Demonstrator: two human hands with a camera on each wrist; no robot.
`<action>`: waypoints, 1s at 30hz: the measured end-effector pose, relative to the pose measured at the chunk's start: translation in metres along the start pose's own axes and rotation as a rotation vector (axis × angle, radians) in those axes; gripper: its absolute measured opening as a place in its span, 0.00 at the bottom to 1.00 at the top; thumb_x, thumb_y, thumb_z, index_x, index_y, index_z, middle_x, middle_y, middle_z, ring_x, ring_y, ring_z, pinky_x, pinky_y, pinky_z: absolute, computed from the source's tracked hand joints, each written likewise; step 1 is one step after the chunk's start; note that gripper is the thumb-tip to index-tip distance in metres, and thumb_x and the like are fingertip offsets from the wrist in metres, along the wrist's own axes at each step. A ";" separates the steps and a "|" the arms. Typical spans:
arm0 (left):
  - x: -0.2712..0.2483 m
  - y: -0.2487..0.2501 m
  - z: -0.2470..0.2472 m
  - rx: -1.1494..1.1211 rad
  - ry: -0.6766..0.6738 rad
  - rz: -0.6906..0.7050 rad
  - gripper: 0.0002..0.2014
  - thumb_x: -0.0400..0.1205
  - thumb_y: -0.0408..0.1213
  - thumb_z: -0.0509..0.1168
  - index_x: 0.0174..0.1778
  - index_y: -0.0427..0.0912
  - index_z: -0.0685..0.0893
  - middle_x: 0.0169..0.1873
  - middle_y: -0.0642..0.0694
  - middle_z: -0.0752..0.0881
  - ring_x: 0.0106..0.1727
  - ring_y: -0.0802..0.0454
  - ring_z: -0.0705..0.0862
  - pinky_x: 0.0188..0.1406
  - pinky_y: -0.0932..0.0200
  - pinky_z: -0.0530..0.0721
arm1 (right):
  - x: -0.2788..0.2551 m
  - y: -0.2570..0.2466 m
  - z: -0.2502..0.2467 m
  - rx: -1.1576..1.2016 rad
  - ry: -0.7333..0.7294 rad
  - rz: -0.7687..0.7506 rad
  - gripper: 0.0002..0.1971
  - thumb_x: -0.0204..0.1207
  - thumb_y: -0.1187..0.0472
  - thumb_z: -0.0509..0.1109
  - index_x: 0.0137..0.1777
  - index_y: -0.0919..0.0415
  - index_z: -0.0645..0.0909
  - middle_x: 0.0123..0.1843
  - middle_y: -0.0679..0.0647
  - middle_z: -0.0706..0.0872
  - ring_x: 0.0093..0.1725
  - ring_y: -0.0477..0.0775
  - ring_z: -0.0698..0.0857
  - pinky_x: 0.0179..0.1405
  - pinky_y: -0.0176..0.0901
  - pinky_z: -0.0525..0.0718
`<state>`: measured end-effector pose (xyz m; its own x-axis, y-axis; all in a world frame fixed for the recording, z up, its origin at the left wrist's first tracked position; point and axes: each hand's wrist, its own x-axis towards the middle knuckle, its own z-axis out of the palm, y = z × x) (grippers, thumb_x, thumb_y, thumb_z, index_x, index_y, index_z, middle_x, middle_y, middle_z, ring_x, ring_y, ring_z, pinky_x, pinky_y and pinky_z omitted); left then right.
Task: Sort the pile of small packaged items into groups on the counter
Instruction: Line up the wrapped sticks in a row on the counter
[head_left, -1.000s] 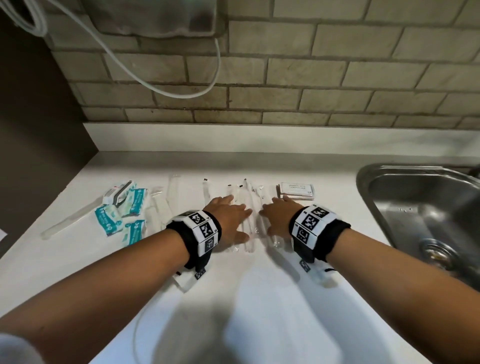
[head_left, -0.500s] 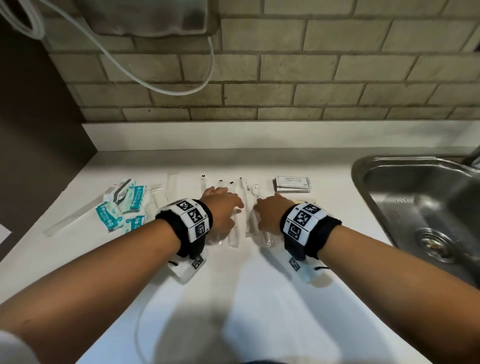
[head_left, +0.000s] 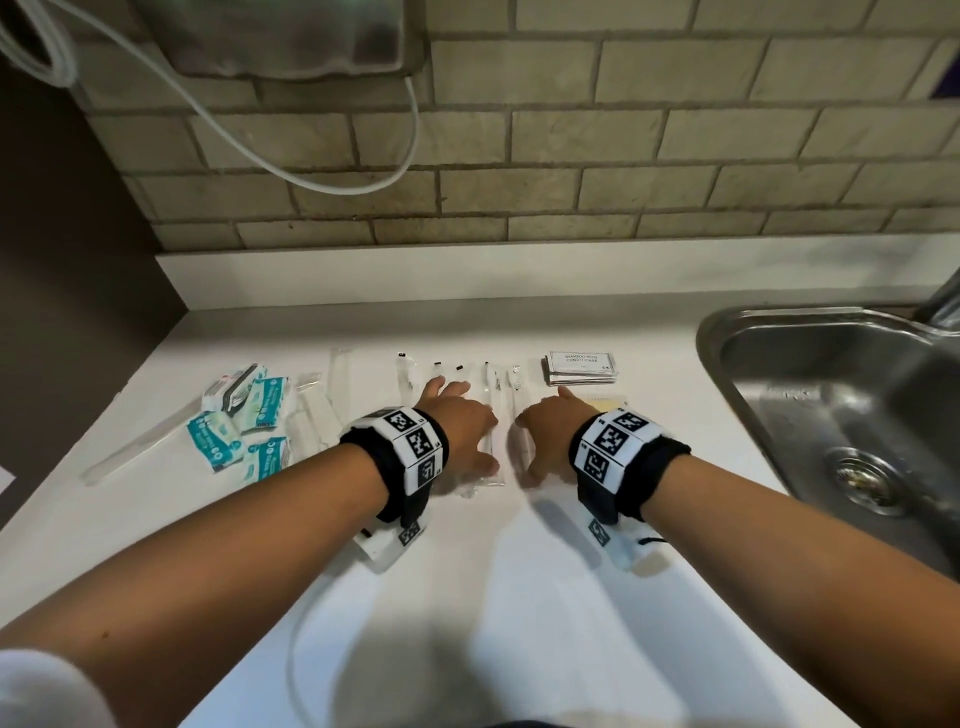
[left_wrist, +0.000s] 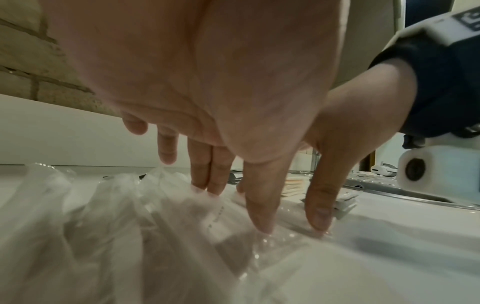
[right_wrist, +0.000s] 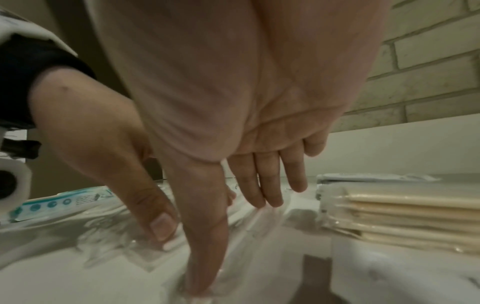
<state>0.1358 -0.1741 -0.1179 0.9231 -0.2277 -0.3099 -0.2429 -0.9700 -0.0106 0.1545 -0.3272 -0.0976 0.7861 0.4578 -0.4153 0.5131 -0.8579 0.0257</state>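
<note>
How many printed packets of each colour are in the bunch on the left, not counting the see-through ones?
Teal-and-white packets: 3
White packet with dark print: 1
Total: 4

Near counter (head_left: 519, 623): bare white surface below both wrists.
Left: teal packets (head_left: 244, 421) and clear sleeves (head_left: 332, 410) crowd that side.
Middle: both hands lie on clear wrapped sticks (head_left: 493, 395), packed close.
Right: sachet stack (head_left: 581, 367), a cream stack (right_wrist: 405, 216), perhaps pads, then the sink (head_left: 841, 415).
</note>
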 end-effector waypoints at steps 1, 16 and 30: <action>-0.002 -0.001 0.001 -0.003 0.010 0.005 0.32 0.76 0.63 0.63 0.74 0.51 0.75 0.75 0.53 0.75 0.85 0.46 0.51 0.82 0.40 0.40 | 0.003 0.001 0.001 -0.006 0.007 0.014 0.30 0.68 0.49 0.79 0.68 0.60 0.80 0.57 0.55 0.90 0.65 0.56 0.84 0.85 0.53 0.47; -0.004 0.010 -0.002 -0.049 0.068 0.022 0.27 0.75 0.62 0.64 0.65 0.50 0.80 0.71 0.52 0.80 0.83 0.47 0.57 0.79 0.45 0.49 | -0.003 0.010 -0.002 0.020 0.001 -0.006 0.24 0.69 0.49 0.78 0.62 0.61 0.83 0.50 0.55 0.92 0.61 0.54 0.85 0.84 0.52 0.45; -0.006 0.010 -0.001 -0.036 0.083 0.015 0.27 0.75 0.63 0.63 0.63 0.50 0.81 0.65 0.52 0.83 0.82 0.46 0.60 0.77 0.44 0.52 | 0.001 0.011 0.002 -0.019 0.015 -0.012 0.27 0.68 0.48 0.78 0.65 0.61 0.83 0.57 0.56 0.90 0.64 0.55 0.84 0.84 0.53 0.46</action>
<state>0.1284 -0.1824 -0.1149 0.9413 -0.2468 -0.2302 -0.2471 -0.9686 0.0278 0.1606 -0.3367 -0.0999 0.7850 0.4714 -0.4019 0.5287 -0.8480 0.0379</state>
